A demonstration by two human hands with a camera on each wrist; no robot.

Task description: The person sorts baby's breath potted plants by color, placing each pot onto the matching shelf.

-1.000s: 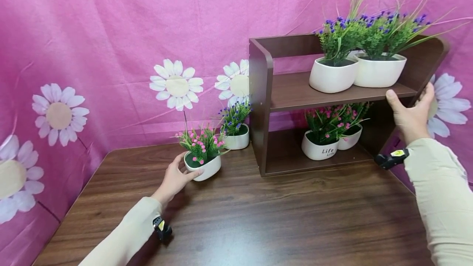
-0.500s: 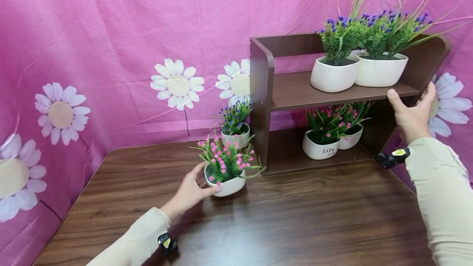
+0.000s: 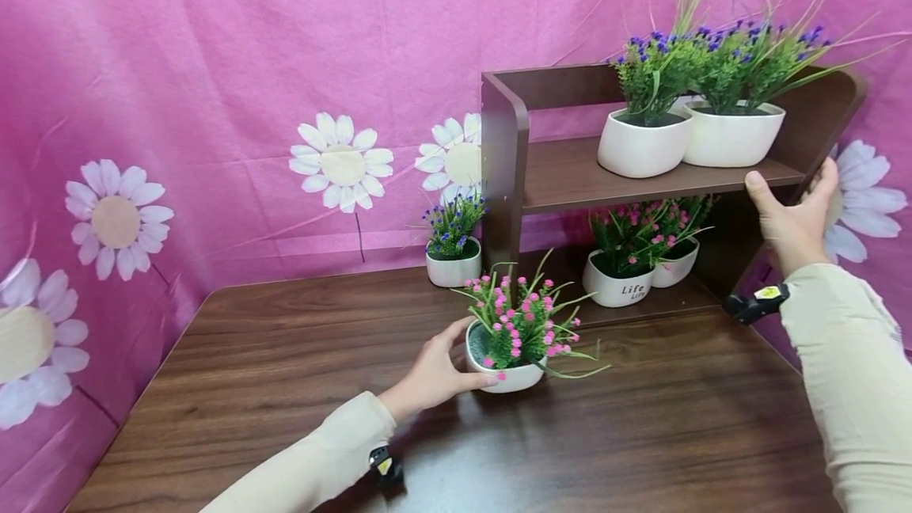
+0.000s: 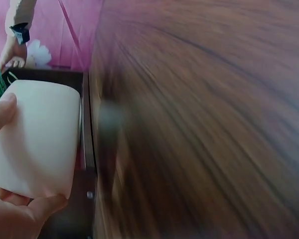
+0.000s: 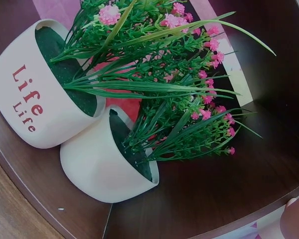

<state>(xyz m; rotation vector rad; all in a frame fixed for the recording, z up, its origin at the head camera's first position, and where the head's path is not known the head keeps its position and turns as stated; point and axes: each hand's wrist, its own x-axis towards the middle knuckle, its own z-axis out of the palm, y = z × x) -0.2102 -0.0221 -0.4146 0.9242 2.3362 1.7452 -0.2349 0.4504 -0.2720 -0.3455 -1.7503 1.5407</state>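
Observation:
My left hand [image 3: 435, 370] grips a white pot of pink flowers [image 3: 509, 378] by its left end, thumb at the front and fingers behind, in front of the shelf's lower left corner. In the left wrist view the plain white side of this pot [image 4: 37, 134] shows between thumb and fingers. My right hand [image 3: 798, 216] holds the right side panel of the dark brown two-tier shelf [image 3: 563, 192], thumb on the front edge. On the lower tier two pots of pink flowers stand side by side; the nearer pot [image 5: 35, 94] reads "Life".
Two white pots of purple flowers [image 3: 644, 145] stand on the shelf's upper tier. Another pot of purple flowers [image 3: 454, 264] stands on the wooden table [image 3: 285, 355], left of the shelf. A pink cloth [image 3: 249, 62] with printed daisies hangs behind.
My left hand has carried the pot of pink flowers to the right and nearer, from the table's left part to before the shelf's left end. The right hand stays on the shelf panel.

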